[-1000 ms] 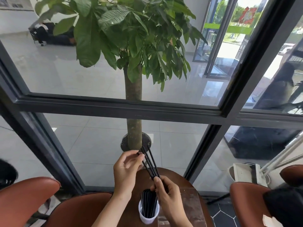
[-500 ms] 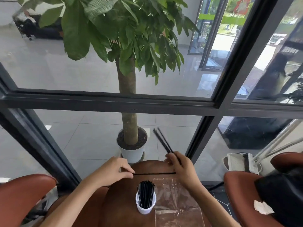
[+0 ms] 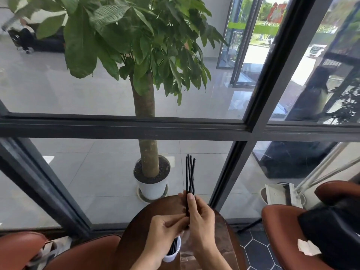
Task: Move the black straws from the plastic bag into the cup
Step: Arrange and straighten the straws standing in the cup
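Potted tree (image 3: pixel 145 117) beyond window, upper centre of frame. Round brown bench (image 3: pixel 136 236), bottom centre. My right hand (image 3: pixel 200 219), grip closed round bundle of black straws (image 3: pixel 190 174), upright, just above bench. My left hand (image 3: pixel 165 228), grip pinching bundle's lower end. White cup (image 3: pixel 172 255) below hands, straws inside. Plastic bag (image 3: pixel 187 256) right of cup, mostly hidden.

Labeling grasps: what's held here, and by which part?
A small bundle of black straws, upright. The right hand grips its lower part; the left hand pinches it near the bottom end.
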